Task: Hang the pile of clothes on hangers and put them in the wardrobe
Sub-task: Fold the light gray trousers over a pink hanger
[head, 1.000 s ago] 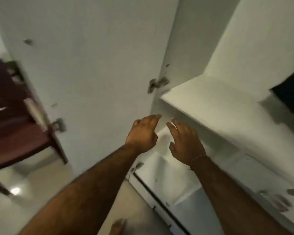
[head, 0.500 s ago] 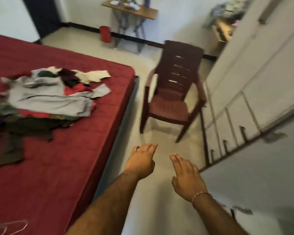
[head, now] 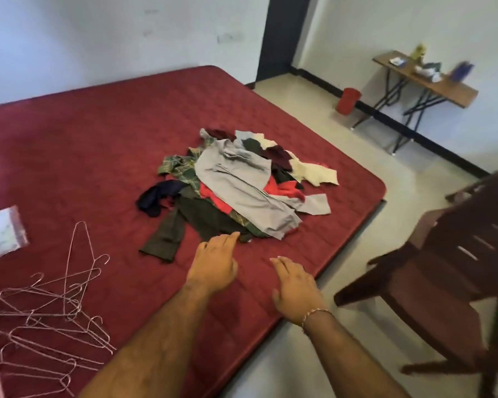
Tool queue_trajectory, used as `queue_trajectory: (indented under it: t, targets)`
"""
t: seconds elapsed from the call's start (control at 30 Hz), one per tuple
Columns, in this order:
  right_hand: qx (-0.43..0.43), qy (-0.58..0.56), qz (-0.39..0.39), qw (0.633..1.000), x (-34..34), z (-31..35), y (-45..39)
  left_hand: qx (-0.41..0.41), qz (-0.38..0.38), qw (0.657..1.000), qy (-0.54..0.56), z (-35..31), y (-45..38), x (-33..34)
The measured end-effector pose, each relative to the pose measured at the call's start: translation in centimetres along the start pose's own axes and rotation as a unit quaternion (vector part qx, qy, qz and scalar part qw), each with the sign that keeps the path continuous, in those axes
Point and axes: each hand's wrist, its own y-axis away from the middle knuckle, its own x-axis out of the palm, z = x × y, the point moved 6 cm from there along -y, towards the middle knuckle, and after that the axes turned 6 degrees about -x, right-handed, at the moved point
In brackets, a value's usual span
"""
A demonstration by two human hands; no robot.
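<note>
- Lying at the far left of the bed (head: 84, 145), a clear plastic packet (head: 2, 235) sits apart from everything else and plays no part in the step.
- Below it, a loose tangle of wire hangers (head: 49, 314) rests on the red cover, well apart from the clothes and to the left of both arms.
- In the middle of the bed, the pile of clothes (head: 236, 182) spreads out, a grey garment (head: 239, 182) on top, a dark green sleeve (head: 164, 234) trailing toward the near edge.
- The left hand (head: 213, 268) reaches forward with fingers nearly straight and holds nothing; its fingertips (head: 233, 235) are just at the near fringe of the pile, though whether they touch cloth cannot be told.
- The right hand (head: 295, 285) hovers over the bed's near edge, fingers relaxed and spread, holding nothing, the pile ahead and to its left.
- The step looks like picking one garment: it seems best to lift the top grey piece alone by its shoulders, so nothing underneath drags along, then carry it left to the hangers.
- At the right, a brown chair (head: 454, 271) stands on the floor beside the bed.
</note>
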Motion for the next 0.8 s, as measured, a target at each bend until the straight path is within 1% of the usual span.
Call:
queue_trajectory:
  t: [0.1, 0.23, 0.3, 0.43, 0.57, 0.6, 0.7, 0.73, 0.8]
  targets:
    - [-0.015, 0.014, 0.014, 1.000, -0.6, -0.3, -5.7, -0.028, -0.008, 1.000, 0.012, 2.1, -3.2, -0.3]
    - [0.008, -0.016, 0.024, 1.000, -0.7, -3.2, -13.4, -0.075, -0.002, 0.996, 0.049, 3.9, -8.4, 0.3]
    - [0.020, -0.042, 0.038, 0.998, -0.2, -5.4, -17.5, -0.099, 0.011, 0.992, 0.073, 4.1, -11.4, 0.9]
    - [0.041, -0.082, 0.071, 0.993, 1.5, -10.1, -25.2, -0.168, 0.047, 0.983, 0.062, 3.9, -17.1, 1.9]
    - [0.050, -0.083, 0.100, 0.990, 2.4, -13.3, -32.5, -0.220, 0.075, 0.968, 0.090, 4.0, -22.4, 3.5]
    - [0.051, -0.081, 0.104, 0.990, 2.7, -14.1, -34.4, -0.242, 0.073, 0.958, 0.132, 4.2, -23.6, 4.2]
    - [0.065, -0.086, 0.106, 0.989, 4.4, -16.5, -39.0, -0.340, 0.060, 0.888, 0.304, 5.0, -26.1, 6.1]
    - [0.072, -0.066, 0.114, 0.989, 4.9, -17.4, -40.0, -0.359, 0.053, 0.865, 0.348, 5.3, -26.5, 6.7]
    - [0.069, -0.005, 0.154, 0.986, 6.2, -19.0, -41.5, -0.385, 0.040, 0.832, 0.396, 6.1, -26.9, 8.2]
